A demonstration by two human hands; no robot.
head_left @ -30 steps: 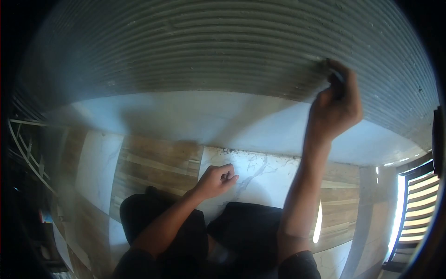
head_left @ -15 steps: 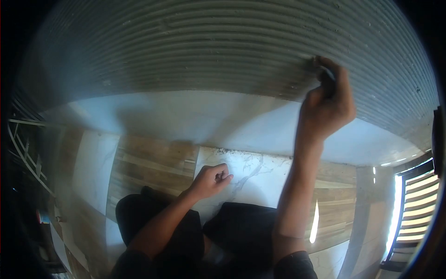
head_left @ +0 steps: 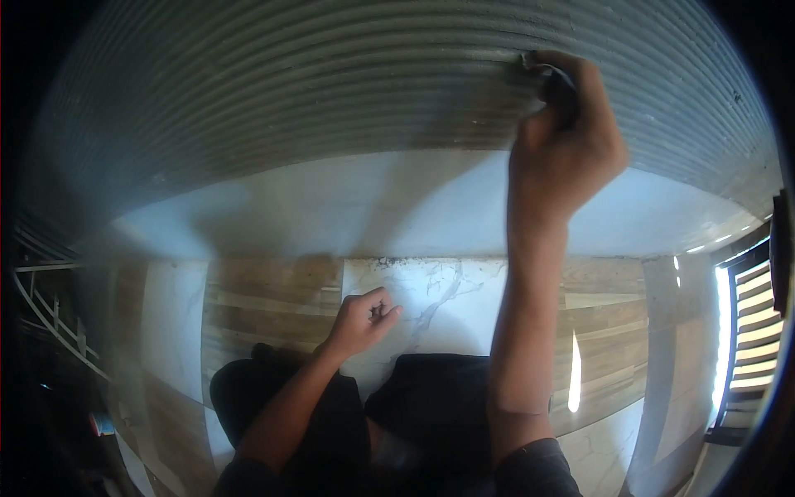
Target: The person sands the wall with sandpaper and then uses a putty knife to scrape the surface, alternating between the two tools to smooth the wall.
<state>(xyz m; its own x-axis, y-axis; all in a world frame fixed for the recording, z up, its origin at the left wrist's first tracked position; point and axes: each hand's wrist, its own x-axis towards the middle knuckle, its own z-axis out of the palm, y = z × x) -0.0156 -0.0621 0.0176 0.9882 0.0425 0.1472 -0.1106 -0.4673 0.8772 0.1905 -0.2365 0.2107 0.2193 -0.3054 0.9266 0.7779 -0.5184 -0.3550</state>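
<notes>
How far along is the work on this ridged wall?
No stretch of the ridged wall looks clearly finished. In progress: the right hand is at its surface, gripping a small object, too shadowed to name. Crumbs at the wall's foot may come from this. Specks dotting the ridges could be what's left.

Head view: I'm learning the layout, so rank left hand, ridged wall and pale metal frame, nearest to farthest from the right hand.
1. Ridged wall, at the right hand's fingertips.
2. Left hand, lower, near centre.
3. Pale metal frame, far left.
</notes>
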